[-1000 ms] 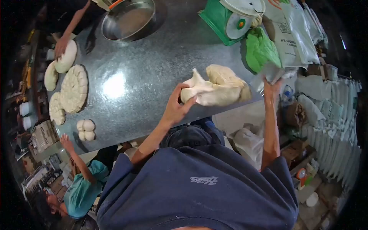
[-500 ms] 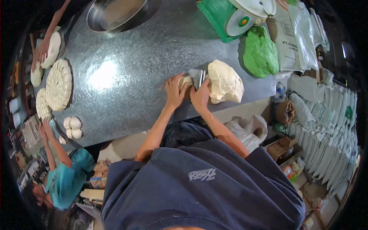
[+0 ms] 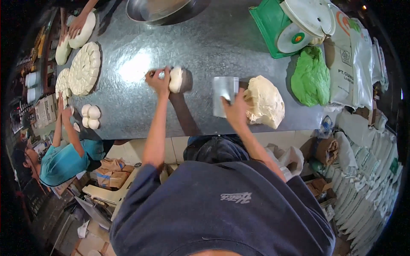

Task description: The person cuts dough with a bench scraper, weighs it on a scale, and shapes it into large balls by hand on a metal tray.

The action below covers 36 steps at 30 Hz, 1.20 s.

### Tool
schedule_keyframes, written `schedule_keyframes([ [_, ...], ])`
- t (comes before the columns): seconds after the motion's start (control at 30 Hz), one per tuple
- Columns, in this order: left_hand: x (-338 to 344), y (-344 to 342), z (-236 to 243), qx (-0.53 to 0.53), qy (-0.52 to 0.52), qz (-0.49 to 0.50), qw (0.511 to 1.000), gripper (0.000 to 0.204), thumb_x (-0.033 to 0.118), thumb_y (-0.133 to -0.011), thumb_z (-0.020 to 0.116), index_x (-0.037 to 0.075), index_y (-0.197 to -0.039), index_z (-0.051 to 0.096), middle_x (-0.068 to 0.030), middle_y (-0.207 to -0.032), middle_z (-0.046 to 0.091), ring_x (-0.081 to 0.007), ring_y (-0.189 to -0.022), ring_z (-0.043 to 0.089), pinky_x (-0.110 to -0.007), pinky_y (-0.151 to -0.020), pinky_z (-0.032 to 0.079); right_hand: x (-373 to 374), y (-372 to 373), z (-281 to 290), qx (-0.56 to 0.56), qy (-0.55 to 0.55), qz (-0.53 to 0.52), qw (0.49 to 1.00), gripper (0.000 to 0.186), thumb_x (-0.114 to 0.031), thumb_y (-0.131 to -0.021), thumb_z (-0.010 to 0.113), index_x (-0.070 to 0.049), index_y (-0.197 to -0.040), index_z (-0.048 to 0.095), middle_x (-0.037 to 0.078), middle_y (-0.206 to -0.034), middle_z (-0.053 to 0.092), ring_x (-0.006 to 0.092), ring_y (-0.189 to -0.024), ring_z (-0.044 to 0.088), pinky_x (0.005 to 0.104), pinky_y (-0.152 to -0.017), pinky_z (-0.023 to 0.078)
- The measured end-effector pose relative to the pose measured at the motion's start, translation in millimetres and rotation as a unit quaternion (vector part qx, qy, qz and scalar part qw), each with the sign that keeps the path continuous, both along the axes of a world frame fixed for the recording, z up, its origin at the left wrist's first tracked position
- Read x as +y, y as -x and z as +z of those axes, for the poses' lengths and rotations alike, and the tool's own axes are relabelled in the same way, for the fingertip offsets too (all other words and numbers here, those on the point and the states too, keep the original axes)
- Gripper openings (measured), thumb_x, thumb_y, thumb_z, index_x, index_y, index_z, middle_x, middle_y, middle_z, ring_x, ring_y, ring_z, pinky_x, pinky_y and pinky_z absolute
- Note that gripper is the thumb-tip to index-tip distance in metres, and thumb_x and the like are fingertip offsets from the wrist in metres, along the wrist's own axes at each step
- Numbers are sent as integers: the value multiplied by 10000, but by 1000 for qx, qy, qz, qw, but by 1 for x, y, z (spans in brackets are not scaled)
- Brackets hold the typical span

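Observation:
My left hand (image 3: 159, 80) is closed against the side of a small pale dough piece (image 3: 176, 80) near the middle of the steel worktop (image 3: 205, 47); its exact grip is partly hidden. My right hand (image 3: 234, 106) holds a flat metal scraper (image 3: 223, 88) low over the worktop, just left of a large, lumpy cream dough mass (image 3: 267, 102). A crumpled green bag (image 3: 310, 74) lies right of that mass.
A round pan (image 3: 156, 18), green scale (image 3: 269, 32) and white sack (image 3: 354, 72) line the back. Scored rounds (image 3: 84, 68) and grouped balls (image 3: 91, 116) lie left. Co-workers' hands (image 3: 77, 26) (image 3: 65, 112) work there. Stacked bags (image 3: 363, 200) stand right.
The small piece is now separate from the large mass, moved left with my left hand. My right hand brought the scraper in from the right and now sits apart from my left.

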<state>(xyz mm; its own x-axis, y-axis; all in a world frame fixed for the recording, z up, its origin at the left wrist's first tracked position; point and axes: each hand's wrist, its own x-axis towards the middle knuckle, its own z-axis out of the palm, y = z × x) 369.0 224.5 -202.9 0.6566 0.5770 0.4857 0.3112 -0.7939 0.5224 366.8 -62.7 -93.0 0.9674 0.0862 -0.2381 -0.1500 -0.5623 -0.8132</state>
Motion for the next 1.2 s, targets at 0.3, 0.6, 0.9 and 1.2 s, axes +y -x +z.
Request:
schedule_keyframes([
  [0.3, -109, -7, 38, 52, 203, -324, 923, 324, 228, -651, 786, 34, -864, 639, -136, -937, 575, -325, -840, 584, -404, -727, 502, -85, 24, 50, -75, 62, -184, 978, 584, -214, -784, 748, 68, -1195, 444, 184, -1116, 565, 278, -1004, 553, 371, -906, 415],
  [0.6, -114, 42, 13, 70, 67, -232, 968, 435, 221, -624, 771, 103, -1006, 600, -168, -1039, 566, -359, -952, 515, -440, -818, 438, -112, 3, 22, -141, 77, -110, 981, 465, -220, -812, 727, 43, -1100, 473, 137, -1012, 569, 199, -914, 540, 318, -809, 441],
  [0.9, -114, 49, 22, 24, 67, -115, 991, 644, 193, -627, 773, 51, -1195, 504, -168, -1076, 540, -352, -1002, 514, -425, -868, 434, -102, -53, 47, -110, 5, -77, 991, 443, -304, -797, 727, -3, -1012, 484, 160, -805, 604, 286, -732, 591, 386, -697, 465],
  [1.2, -20, 45, 3, -14, 103, 85, 991, 167, 204, -836, 635, 67, -929, 652, -118, -937, 649, -300, -973, 515, -425, -853, 398, -110, -14, 58, -116, -5, -101, 988, 458, -265, -810, 729, 23, -1073, 489, 145, -929, 601, 217, -829, 567, 343, -775, 459],
])
